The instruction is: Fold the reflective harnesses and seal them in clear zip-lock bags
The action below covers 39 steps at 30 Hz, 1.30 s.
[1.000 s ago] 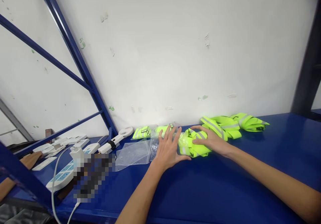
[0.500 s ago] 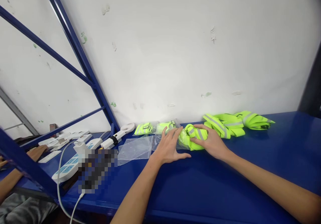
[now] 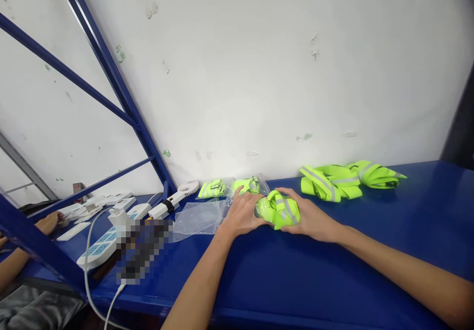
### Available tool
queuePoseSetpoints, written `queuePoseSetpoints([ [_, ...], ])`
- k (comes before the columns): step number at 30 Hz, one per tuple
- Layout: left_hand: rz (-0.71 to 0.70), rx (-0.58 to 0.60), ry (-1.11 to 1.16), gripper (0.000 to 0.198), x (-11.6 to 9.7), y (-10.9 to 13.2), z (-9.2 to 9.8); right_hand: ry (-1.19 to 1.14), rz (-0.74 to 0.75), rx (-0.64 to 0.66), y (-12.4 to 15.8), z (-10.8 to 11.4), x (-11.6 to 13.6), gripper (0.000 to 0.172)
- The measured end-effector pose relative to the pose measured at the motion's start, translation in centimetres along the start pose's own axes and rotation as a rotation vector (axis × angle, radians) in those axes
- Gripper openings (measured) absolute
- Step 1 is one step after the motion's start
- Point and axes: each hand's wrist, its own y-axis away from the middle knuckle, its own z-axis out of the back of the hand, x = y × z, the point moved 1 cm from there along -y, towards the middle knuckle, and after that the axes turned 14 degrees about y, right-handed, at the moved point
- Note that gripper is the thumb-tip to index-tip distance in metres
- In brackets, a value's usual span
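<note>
A rolled-up fluorescent yellow reflective strap bundle [image 3: 283,210] with silver bands sits between my two hands above the blue table. My right hand [image 3: 309,216] curls round its right side, fingers behind and thumb in front. On the other side, my left hand [image 3: 242,214] grips a clear plastic bag [image 3: 262,207], its thumb and fingers closed about the bag's mouth. The bundle's left end is partly inside that bag. Behind my left hand lies a bagged yellow bundle [image 3: 249,186], with another bagged bundle [image 3: 213,189] to its left. Flat clear bags [image 3: 196,217] lie left of my left hand.
Loose yellow reflective straps [image 3: 333,182] lie at the back right by the wall. To the left are a white handheld fan [image 3: 188,188], a power strip [image 3: 99,246] with cables, and a blue rack post [image 3: 111,68]. Another person's arm [image 3: 22,256] shows at far left.
My left hand has closed in on the bag beside the bundle. The bundle has shifted slightly left and toward me, with my right hand now round its right side.
</note>
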Motion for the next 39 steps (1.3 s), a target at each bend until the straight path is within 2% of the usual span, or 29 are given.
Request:
queuePoseSetpoints([
  [3, 0.014, 0.001, 0.052, 0.068, 0.1, -0.1, -0.1, 0.028, -0.021, -0.068, -0.5, 0.2, -0.1, 0.07],
  [8, 0.025, -0.013, 0.105, 0.086, -0.4, -0.3, -1.1, -0.018, -0.141, -0.094, -1.3, 1.1, -1.1, 0.059],
  [11, 0.058, -0.049, 0.139, 0.082, -1.0, -0.6, -1.5, -0.057, -0.161, -0.115, -1.2, 1.2, -1.0, 0.054],
  [16, 0.103, -0.048, 0.198, 0.068, -1.7, -0.8, -1.2, -0.058, -0.028, -0.091, -0.5, 0.7, 0.7, 0.037],
  [21, 0.007, -0.032, 0.167, 0.055, -1.6, -0.3, -1.1, 0.025, 0.146, -0.123, 0.1, -0.1, 1.7, 0.028],
  [24, -0.075, -0.041, 0.108, 0.05, -1.6, -0.1, -1.7, 0.207, 0.259, -0.176, 0.4, -0.8, 1.0, 0.031],
  [29, -0.14, -0.021, 0.015, 0.055, -1.8, 0.2, -2.8, 0.441, 0.371, -0.158, 0.8, -1.3, 0.2, 0.048],
  [33, -0.071, -0.071, 0.065, 0.077, -1.3, 0.6, -2.7, 0.489, 0.411, -0.061, 1.3, -0.9, 0.8, 0.064],
  [35, -0.011, -0.096, 0.048, 0.082, -0.9, 0.8, -2.3, 0.497, 0.412, -0.018, 1.7, -1.0, 1.0, 0.069],
  [39, -0.005, -0.056, -0.007, 0.053, -0.5, 1.0, -1.5, 0.533, 0.434, -0.009, 2.1, -1.6, 0.5, 0.072],
])
